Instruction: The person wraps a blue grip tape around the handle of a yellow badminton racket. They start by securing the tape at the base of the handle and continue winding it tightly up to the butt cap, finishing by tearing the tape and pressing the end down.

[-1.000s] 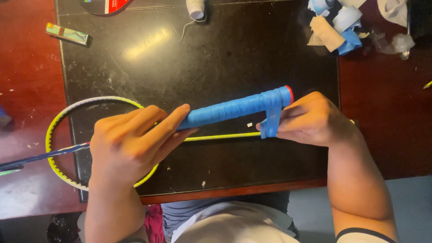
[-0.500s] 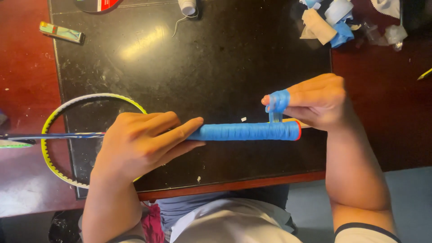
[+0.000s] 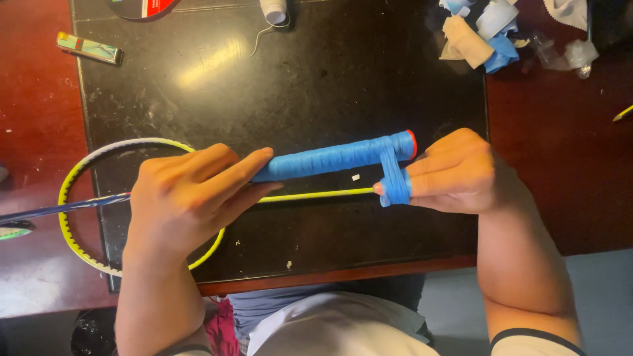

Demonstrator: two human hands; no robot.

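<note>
My left hand [image 3: 188, 198] grips a badminton racket by the lower end of its blue-wrapped handle [image 3: 336, 157], which points right and slightly up, with a red butt cap. The dark blue shaft [image 3: 59, 209] runs off to the left. My right hand [image 3: 458, 173] pinches the loose end of the blue grip tape [image 3: 394, 181], pulled down from the handle's butt end. A second racket with a yellow-green frame [image 3: 86, 171] lies flat on the black mat [image 3: 316, 79] underneath, its yellow shaft [image 3: 316, 194] running below the handle.
A pile of used blue, white and tan tape scraps [image 3: 484, 33] sits at the back right. A white spool [image 3: 272, 10] and a red-and-white roll [image 3: 145, 6] lie at the back edge. A small green-and-yellow stick-shaped item [image 3: 89, 47] rests on the red-brown table [image 3: 560, 132].
The handle tipped from level to slightly up at the right. My right hand swung the tape end from above the handle down to below it, wrapping round the butt.
</note>
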